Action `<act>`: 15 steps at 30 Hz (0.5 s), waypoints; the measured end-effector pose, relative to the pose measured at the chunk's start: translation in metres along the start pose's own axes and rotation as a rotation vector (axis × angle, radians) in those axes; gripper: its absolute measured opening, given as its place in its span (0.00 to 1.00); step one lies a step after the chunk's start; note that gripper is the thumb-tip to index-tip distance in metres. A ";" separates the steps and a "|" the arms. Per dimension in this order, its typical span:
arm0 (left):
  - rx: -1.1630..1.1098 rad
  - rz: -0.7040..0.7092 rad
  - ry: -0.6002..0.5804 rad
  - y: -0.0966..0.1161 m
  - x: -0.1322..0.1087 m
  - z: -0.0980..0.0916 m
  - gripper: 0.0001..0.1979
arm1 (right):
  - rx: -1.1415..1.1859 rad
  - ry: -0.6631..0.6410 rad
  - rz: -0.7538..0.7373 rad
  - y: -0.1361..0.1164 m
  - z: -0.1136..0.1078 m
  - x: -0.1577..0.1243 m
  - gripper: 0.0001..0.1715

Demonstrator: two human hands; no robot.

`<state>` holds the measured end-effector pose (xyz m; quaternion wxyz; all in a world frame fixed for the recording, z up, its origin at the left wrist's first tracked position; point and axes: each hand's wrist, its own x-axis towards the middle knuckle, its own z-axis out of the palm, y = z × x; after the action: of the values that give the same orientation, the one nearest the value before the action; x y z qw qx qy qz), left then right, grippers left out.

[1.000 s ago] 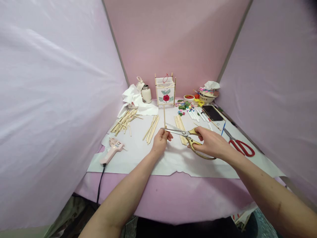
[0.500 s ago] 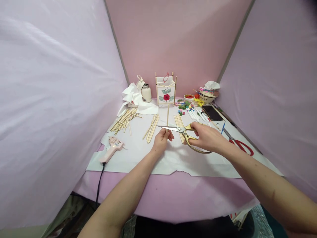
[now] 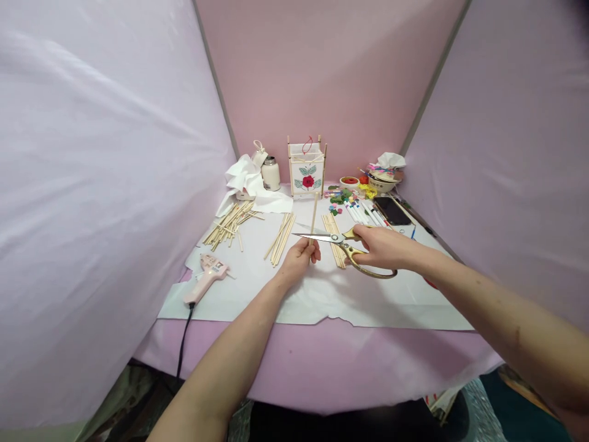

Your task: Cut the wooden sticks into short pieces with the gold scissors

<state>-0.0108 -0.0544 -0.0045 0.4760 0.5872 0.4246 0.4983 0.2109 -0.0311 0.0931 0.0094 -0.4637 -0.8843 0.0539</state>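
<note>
The left hand (image 3: 300, 256) pinches a thin stick (image 3: 315, 215) by its low end, and its grip is closed on the wood. The right hand (image 3: 384, 247) has its fingers through the gold handles of the scissors (image 3: 338, 240), with its grip closed on them.

Since 1 second ago the right hand has slid left and a bit farther away. The stick has moved a little to the right. The blades stood wide apart then. Now they look much closer together, and they cross the stick just above the left fingers. So the cut looks well under way, though I cannot tell if the blades bite the wood yet.

The stick stands almost upright above the middle of the desk (image 3: 285, 362), over the white paper (image 3: 230, 294). Its long axis runs up and down. Its top leans a little right and points up toward the lantern (image 3: 307, 166) at the far side. The scissors lie across it, tips pointing left.
</note>
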 end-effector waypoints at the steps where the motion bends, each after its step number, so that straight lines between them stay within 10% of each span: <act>1: -0.011 -0.001 -0.008 -0.001 0.001 0.000 0.08 | -0.013 -0.025 0.005 0.001 -0.001 0.001 0.18; 15: -0.017 0.017 -0.007 -0.006 0.001 0.001 0.11 | -0.099 -0.074 0.051 -0.008 -0.007 -0.003 0.18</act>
<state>-0.0098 -0.0520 -0.0101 0.4781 0.5884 0.4136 0.5042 0.2068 -0.0377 0.1009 -0.0476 -0.4837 -0.8735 0.0277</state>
